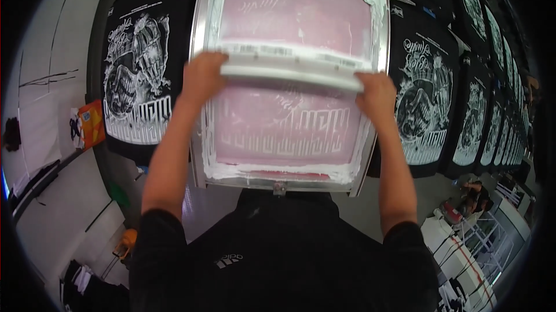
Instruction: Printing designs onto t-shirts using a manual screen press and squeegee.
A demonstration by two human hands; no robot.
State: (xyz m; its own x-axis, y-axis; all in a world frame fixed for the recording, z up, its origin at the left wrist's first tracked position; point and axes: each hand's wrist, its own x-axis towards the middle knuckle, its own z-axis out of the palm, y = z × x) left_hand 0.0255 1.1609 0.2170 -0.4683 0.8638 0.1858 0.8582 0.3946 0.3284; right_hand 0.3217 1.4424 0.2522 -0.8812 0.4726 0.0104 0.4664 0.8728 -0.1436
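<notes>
A long squeegee [289, 67] lies crosswise over a framed printing screen [209, 28]. My left hand [204, 77] is closed around its left end, and my right hand [376, 96] grips its right end. Pink mesh [260, 118] fills the screen, with thick white ink [278, 172] smeared along its borders. Pale lettering and a row of angular shapes show through the mesh below the squeegee. What lies under the screen is hidden. The squeegee looks slightly blurred.
Black shirts with white prints lie on both sides, one shirt [139, 74] to the left and another shirt [425, 92] to the right, with several more in a row beyond. A metal clamp [280, 188] sits at the screen's near edge. Another person [478, 196] is far right.
</notes>
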